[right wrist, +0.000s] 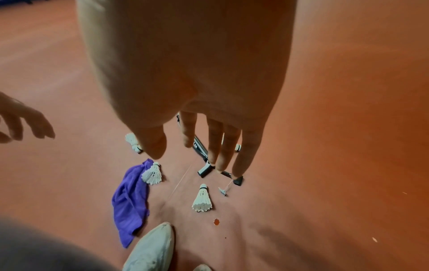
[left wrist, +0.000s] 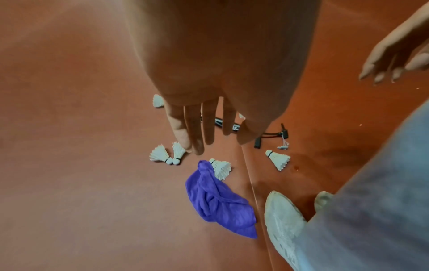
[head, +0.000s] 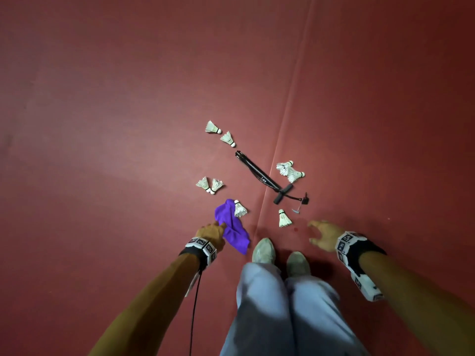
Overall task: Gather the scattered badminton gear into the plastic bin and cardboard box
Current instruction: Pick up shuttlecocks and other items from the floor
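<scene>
The plastic bin and the cardboard box do not show in any view, and in both wrist views the palm covers much of the black pump, so only its handle end is clear there. The left hand hangs above the purple cloth; in the head view it seems to touch the cloth, but the left wrist view shows its fingers straight and apart, holding nothing. The right hand also holds nothing, its fingers spread and loose above the red floor. The cloth is soft and crumpled, lying long from the shoes toward the far side. One feathered white shuttlecock rests on its far end, cork pointing away from the person. Another shuttlecock lies alone near the right hand, cork also pointing away. The pump is thin and rigid, lying diagonally, with its cross handle toward the person. Other shuttlecocks lie on the floor in pairs around it.
</scene>
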Tool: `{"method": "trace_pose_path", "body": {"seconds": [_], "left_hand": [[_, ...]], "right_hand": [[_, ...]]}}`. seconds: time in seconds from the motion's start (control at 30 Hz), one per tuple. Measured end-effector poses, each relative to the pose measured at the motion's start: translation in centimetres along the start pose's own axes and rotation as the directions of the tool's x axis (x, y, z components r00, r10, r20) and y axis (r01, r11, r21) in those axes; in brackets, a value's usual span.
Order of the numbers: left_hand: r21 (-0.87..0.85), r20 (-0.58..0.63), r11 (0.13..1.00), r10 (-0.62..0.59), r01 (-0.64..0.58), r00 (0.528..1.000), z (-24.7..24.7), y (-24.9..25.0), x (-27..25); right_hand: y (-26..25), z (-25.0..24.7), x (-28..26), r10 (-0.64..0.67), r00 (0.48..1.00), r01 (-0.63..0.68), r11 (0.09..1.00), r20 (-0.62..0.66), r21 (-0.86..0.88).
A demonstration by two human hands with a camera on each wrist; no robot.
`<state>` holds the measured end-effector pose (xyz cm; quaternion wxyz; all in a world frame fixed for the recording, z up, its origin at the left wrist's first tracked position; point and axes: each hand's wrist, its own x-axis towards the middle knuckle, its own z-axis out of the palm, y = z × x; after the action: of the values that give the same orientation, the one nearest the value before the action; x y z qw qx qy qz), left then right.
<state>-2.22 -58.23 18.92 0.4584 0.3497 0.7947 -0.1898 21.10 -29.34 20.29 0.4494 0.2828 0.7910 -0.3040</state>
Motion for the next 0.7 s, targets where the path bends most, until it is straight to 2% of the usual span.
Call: {"method": "trace_pose_path", "body": {"seconds": [0.3,0.4,0.5,0.6,0.7], "left_hand": [[-0.051,0.003,0.998,-0.034,0.034,0.999,12.1,-2.2,17.0],[-0.048,0.043,0.997,-0.06,0.062,0.997,15.4,-3.1,22.0],[-0.133,0.085,0.989,-0.047,0.058,0.995,17.8,-3.5,25.3],[-0.193,0.013,0.978,-0.082,0.083,0.997,18.8,-3.4,26.2],[-0.192,-0.055,0.975,-0.124,0.112,0.991,18.6,-3.5,25.1]], "right_hand": [[2.9,6.2,20.9,-0.164,0.985,0.172,0.973,0.058,-0.156],[4.1,8.5,26.5,-0.207,0.97,0.23,0.951,0.124,-0.209],[5.5,10.6,30.4,-0.24,0.949,0.283,0.934,0.205,-0.216],[5.9,11.6,32.2,-0.246,0.925,0.304,0.936,0.29,-0.176],[4.9,12.0,31.9,-0.265,0.94,0.298,0.945,0.214,-0.137]]}}
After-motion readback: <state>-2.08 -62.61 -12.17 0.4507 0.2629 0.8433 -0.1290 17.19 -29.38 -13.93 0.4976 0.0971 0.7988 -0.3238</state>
